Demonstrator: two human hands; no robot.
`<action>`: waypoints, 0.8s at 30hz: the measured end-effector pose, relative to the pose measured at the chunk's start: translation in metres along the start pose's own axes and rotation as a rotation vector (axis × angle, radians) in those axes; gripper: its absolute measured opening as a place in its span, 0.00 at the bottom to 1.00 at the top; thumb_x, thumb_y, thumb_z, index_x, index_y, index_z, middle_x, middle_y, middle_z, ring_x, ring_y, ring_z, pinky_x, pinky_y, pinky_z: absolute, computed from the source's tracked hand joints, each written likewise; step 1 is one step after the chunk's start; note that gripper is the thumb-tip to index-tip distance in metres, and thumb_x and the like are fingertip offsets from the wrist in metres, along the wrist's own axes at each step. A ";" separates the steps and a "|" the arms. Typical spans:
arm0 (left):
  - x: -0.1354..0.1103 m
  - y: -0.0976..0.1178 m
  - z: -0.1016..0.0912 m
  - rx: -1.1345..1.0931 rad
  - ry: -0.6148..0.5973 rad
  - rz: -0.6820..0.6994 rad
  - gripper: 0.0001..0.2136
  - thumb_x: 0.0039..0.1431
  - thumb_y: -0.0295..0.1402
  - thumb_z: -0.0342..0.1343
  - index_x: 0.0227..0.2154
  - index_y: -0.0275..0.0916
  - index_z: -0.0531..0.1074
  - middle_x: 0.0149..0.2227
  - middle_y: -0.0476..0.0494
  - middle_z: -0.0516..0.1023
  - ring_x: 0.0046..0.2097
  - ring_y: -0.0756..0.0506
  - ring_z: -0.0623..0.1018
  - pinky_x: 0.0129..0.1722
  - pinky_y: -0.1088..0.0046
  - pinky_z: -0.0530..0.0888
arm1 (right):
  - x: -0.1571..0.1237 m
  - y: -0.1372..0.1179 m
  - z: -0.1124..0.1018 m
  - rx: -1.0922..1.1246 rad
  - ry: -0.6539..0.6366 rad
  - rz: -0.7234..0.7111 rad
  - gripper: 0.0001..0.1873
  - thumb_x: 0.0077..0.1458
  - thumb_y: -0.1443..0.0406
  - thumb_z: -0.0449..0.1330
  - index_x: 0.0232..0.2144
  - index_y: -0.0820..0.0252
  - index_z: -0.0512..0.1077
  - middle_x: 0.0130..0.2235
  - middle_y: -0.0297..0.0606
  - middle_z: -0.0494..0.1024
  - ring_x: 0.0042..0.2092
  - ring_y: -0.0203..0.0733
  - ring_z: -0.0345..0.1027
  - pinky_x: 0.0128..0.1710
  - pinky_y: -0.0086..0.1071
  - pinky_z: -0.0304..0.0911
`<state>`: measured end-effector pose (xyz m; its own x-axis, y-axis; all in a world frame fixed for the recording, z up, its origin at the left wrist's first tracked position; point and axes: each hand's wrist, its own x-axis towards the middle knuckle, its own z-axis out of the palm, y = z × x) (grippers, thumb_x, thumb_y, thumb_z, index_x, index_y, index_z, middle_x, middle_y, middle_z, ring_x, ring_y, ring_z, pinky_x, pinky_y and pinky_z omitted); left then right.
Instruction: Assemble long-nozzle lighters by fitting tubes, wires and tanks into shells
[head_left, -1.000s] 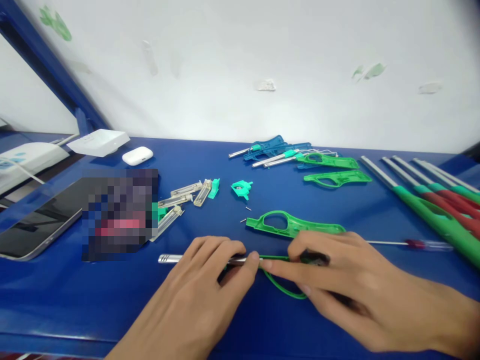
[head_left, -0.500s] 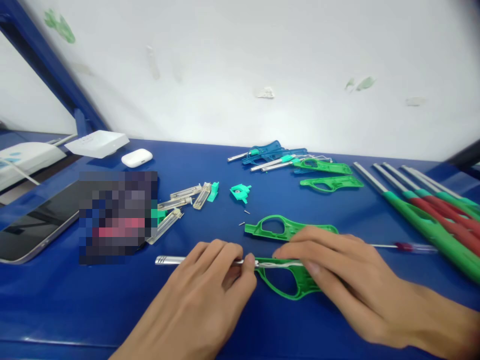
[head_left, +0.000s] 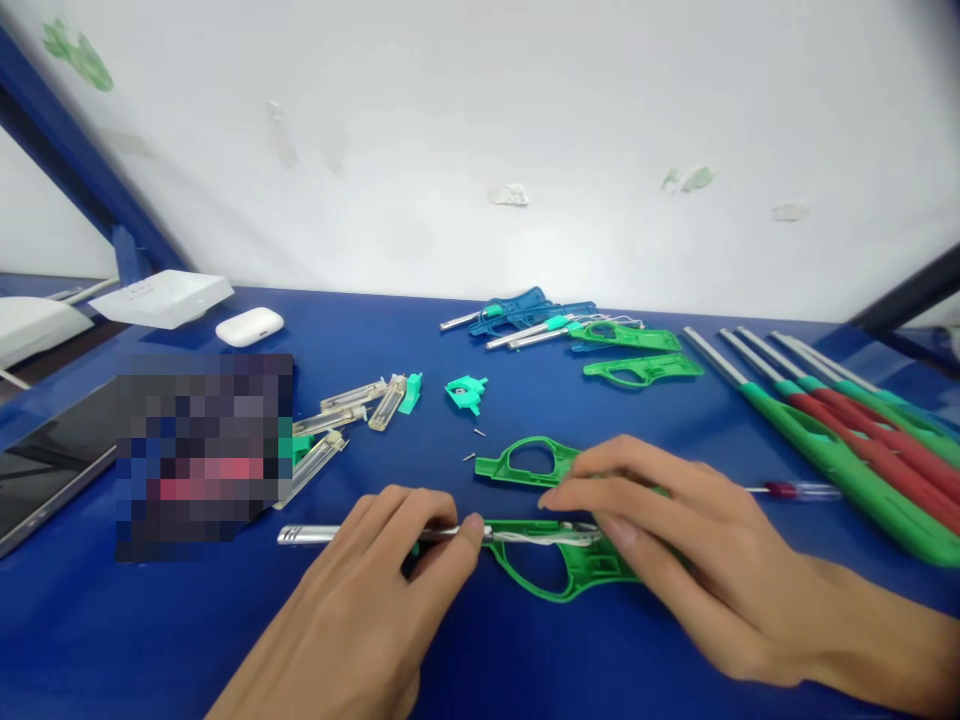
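My left hand (head_left: 382, 590) is closed around the silver metal tube (head_left: 307, 535) of a long lighter, its thumb on the tube's inner end. That end meets an open green handle half (head_left: 589, 575), lying with its hollow side up. White wires (head_left: 536, 540) run from the tube along the handle half. My right hand (head_left: 705, 550) grips the back part of this half, fingertips at the wires' end; its palm hides the rest. Just behind lies another green handle half (head_left: 491, 468), partly covered by my right fingers. Two small screws (head_left: 480, 432) rest beyond it.
Turquoise part (head_left: 466, 395) and several clear fuel tanks (head_left: 311, 470) lie ahead. Farther back are blue and green handle halves (head_left: 641, 370) with tubes. Whole lighters (head_left: 832, 450) and a screwdriver (head_left: 802, 491) lie right; a phone (head_left: 52, 460) and white case (head_left: 250, 326) left.
The view has shifted, so most things sit farther left in it. More of the wires and a small metallic piece now show by my right fingertips. Both hands keep their hold.
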<state>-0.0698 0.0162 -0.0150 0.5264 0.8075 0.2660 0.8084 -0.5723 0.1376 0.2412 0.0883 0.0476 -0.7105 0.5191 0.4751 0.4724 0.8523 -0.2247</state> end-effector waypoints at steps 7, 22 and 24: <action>0.013 -0.006 0.005 -0.041 0.124 0.024 0.36 0.65 0.17 0.52 0.72 0.54 0.73 0.61 0.43 0.84 0.60 0.36 0.84 0.56 0.59 0.88 | 0.003 0.012 -0.008 -0.116 -0.173 -0.042 0.15 0.83 0.58 0.56 0.51 0.53 0.81 0.43 0.37 0.87 0.41 0.43 0.86 0.31 0.35 0.73; 0.015 -0.009 -0.005 -0.027 0.233 0.044 0.25 0.72 0.21 0.52 0.64 0.51 0.78 0.54 0.44 0.86 0.55 0.40 0.86 0.54 0.64 0.87 | 0.002 0.023 -0.023 -0.090 -0.309 -0.103 0.20 0.87 0.57 0.51 0.55 0.53 0.83 0.42 0.35 0.89 0.42 0.41 0.85 0.38 0.36 0.71; 0.008 -0.013 0.000 -0.001 0.234 0.067 0.28 0.69 0.17 0.49 0.64 0.49 0.77 0.55 0.44 0.85 0.57 0.40 0.85 0.53 0.65 0.87 | -0.002 0.024 -0.027 -0.098 -0.311 -0.101 0.17 0.86 0.58 0.54 0.57 0.53 0.83 0.44 0.36 0.91 0.44 0.42 0.86 0.39 0.36 0.72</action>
<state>-0.0755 0.0304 -0.0150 0.5034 0.7127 0.4885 0.7732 -0.6240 0.1135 0.2682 0.1059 0.0640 -0.8743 0.4400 0.2049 0.4286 0.8980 -0.0993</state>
